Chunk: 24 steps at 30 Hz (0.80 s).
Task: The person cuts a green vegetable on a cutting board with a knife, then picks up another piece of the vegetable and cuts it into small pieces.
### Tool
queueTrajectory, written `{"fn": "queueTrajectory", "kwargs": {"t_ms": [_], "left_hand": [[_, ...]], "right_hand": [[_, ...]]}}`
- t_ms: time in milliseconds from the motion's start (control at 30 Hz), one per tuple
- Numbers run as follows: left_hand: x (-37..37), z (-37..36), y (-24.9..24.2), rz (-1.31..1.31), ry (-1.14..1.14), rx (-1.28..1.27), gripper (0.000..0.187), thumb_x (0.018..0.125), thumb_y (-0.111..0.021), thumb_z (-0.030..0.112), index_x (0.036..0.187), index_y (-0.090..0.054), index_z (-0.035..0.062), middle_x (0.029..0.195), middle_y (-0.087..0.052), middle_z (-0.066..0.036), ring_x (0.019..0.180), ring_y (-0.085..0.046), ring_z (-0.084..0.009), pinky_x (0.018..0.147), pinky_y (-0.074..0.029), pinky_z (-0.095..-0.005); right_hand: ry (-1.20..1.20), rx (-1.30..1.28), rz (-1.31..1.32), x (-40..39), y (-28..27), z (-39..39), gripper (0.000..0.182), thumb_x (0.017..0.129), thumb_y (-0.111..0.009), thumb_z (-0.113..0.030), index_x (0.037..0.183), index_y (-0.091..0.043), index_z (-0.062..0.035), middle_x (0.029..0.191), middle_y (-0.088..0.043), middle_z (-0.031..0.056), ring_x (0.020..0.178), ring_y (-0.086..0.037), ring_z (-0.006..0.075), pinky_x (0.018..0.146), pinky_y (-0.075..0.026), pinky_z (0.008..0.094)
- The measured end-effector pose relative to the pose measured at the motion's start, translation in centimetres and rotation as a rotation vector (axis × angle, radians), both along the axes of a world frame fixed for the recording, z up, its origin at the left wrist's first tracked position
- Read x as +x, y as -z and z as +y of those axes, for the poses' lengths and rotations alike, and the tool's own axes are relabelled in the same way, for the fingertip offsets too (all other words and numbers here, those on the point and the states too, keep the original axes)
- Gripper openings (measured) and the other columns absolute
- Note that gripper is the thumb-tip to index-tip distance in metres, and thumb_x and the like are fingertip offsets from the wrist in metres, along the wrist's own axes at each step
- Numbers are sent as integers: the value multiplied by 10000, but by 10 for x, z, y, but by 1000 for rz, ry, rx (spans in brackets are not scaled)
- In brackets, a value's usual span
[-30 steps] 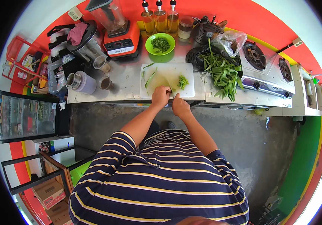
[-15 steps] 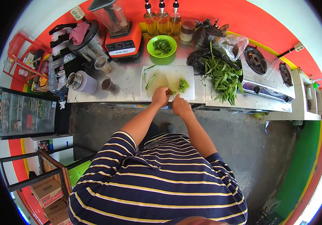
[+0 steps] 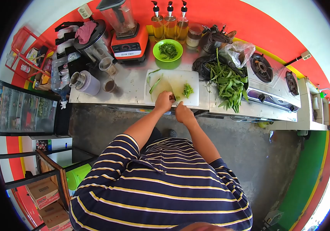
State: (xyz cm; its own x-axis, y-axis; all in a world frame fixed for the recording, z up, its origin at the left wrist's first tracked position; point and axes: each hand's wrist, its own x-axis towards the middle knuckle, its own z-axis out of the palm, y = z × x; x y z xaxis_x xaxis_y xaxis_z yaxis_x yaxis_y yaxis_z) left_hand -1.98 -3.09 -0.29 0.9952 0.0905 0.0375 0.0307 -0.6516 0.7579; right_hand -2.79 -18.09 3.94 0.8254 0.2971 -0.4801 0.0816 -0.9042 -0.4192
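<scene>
On the white cutting board [image 3: 193,77], my left hand [image 3: 165,101] is curled, with bits of green stalk [image 3: 177,97] showing at its fingertips; most of what it holds is hidden. Just right of it, near the board's front edge, my right hand [image 3: 184,113] is closed around the handle of a knife [image 3: 172,89], its thin blade pointing away from me over the board. A small heap of chopped greens [image 3: 188,91] lies right of the blade. Long green leaves [image 3: 156,84] rest at the board's left side.
Behind the board stands a green bowl [image 3: 168,63] of cut greens. A leafy bunch [image 3: 230,87] and a gas stove [image 3: 274,90] are to the right. Leftward are a red blender [image 3: 129,47], a plastic cup [image 3: 107,66] and a steel-topped jug [image 3: 86,83]. Pump bottles [image 3: 169,27] line the wall.
The view has shifted slightly, so the counter's things sit a little lower. My hands stay at the board's front edge, with the right hand slightly lower along the knife.
</scene>
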Motion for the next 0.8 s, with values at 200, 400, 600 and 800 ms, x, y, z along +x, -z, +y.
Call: {"fn": "queueTrajectory", "kwargs": {"t_ms": [200,400,600,800], "left_hand": [[-5,-2,-2,-35,-49,0,146,746,-790,49,801,-662,6,829,-624,-159,808,-644,-343,755,-507,-431],[-15,-10,-13,-36,-79,30,121,750,-777,44,813,-676,24,872,-624,-168,877,-636,-364,786,-497,-454],[-20,-12,-11,-72,-86,180,104,798,-751,107,885,-711,65,969,-624,-132,971,-612,-358,816,-513,-475],[-26,-13,-16,-71,-80,240,119,813,-732,131,918,-724,75,975,-619,-107,978,-610,-343,836,-522,-457]], "right_hand": [[-116,-51,-42,11,-1,-8,372,1004,-496,-279,1131,-512,70,1054,-681,338,1009,-684,469,904,-539,526],[-16,-20,-96,-5,5,-3,350,1002,-481,-271,1102,-546,59,1047,-684,332,996,-689,466,894,-546,520],[-113,-71,-120,-7,-6,-9,256,934,-537,-136,1108,-532,51,1064,-700,291,1000,-706,440,870,-573,489],[-96,-46,-141,3,9,-11,268,946,-521,-154,1118,-534,50,1064,-699,288,1006,-704,439,885,-568,486]]}}
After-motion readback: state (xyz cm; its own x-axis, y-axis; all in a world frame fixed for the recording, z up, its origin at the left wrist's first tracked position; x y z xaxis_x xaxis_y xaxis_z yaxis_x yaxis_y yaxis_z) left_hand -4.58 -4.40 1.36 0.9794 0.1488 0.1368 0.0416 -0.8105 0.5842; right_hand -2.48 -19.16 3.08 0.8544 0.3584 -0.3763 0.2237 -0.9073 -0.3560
